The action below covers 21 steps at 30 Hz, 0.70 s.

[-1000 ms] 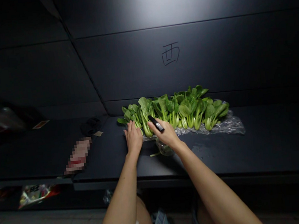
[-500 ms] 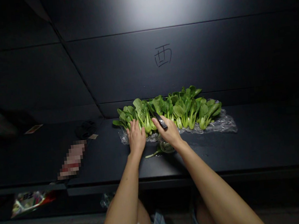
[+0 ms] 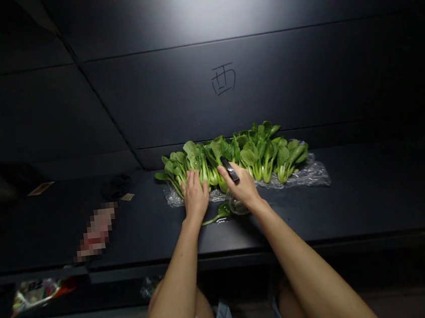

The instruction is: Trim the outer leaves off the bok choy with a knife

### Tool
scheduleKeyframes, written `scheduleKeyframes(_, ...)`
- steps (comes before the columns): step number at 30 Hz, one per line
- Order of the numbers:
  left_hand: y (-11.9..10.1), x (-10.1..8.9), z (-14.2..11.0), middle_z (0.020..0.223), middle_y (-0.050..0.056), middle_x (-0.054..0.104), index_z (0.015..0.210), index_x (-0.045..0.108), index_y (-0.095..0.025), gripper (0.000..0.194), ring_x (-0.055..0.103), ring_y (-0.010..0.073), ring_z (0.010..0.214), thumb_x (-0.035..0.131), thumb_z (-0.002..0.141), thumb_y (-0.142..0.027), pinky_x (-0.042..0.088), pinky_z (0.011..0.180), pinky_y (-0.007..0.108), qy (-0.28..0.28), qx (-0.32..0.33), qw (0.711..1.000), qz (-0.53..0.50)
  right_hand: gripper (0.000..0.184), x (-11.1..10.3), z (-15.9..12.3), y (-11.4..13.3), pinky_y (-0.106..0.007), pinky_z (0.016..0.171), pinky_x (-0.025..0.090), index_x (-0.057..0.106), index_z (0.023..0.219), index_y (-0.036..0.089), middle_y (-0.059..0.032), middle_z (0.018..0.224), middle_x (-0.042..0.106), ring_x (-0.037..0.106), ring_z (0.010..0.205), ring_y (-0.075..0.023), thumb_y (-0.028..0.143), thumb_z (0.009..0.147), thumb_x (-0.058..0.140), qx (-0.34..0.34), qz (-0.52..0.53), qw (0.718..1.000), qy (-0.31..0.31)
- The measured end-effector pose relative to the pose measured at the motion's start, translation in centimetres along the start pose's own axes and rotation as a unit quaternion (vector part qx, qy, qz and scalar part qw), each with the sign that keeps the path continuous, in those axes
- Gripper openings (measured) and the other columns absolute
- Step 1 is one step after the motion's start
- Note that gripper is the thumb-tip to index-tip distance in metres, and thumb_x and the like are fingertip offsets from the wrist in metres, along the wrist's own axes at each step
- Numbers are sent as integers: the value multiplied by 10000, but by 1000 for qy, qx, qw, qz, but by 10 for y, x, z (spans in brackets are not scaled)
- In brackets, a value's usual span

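Bok choy [image 3: 264, 158] stands in a leafy row along the back of the dark shelf, over crumpled clear plastic wrap [image 3: 309, 174]. My left hand [image 3: 195, 196] lies with fingers stretched out against the stalks at the row's left part. In front of the middle of the row, my right hand [image 3: 243, 186] is wrapped round a spray bottle [image 3: 230, 171]; its black top shows above the fist and part of its clear body below. One loose leaf [image 3: 223, 210] lies on the shelf between my wrists, beside a small wet patch.
A dark back panel [image 3: 152, 94] with a handwritten character rises behind the greens. To the left lie a blurred-out item [image 3: 96, 232], a dark bundle [image 3: 117, 186] and a small card [image 3: 41, 188]. A colourful packet [image 3: 37, 294] sits on the lower level.
The view has shifted a little, so the greens appear further left. My hands have moved slightly right relative to them, and more of the loose leaf shows. The right hand still grips the bottle.
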<state>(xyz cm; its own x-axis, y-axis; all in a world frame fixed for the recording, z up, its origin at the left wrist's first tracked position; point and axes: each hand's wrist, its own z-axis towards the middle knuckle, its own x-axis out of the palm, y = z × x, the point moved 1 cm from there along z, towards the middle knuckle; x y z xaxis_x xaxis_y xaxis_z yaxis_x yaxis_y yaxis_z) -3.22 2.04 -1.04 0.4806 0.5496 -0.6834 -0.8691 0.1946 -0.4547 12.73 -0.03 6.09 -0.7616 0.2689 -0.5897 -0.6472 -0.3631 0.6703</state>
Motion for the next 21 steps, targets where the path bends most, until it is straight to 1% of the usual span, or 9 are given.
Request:
scheduleKeyframes(6,-4,4,-1,1510,186,446,1384,480,-118,472,343,321,1446,416,948,-286,247,1175,602,-7,25,1000,3,424,-6,-1,-5,-252,604,356,574,752,218,-39,691,649,602,652,-182,542,961,397,4,14,1000,-17)
scheduleKeyframes(9,-7,4,-1,1510,183,447,1387,477,-127,469,341,318,1448,425,947,-279,241,1180,601,-8,32,999,5,423,-9,-1,-8,-249,612,356,581,770,218,-38,694,649,605,659,-180,544,961,391,9,9,1000,-28)
scheduleKeyframes(14,-10,5,-2,1501,190,457,1381,483,-119,462,353,318,1442,434,945,-266,236,1181,603,2,37,999,16,429,-13,0,-13,-254,633,368,603,826,214,-57,732,667,632,730,-204,558,956,383,14,-6,999,-50)
scheduleKeyframes(21,-13,6,-3,1510,183,447,1390,475,-118,470,342,314,1448,448,939,-249,243,1183,597,16,46,998,28,469,-21,0,-22,-263,615,355,607,778,205,-52,707,661,625,686,-199,569,954,368,40,13,997,-69)
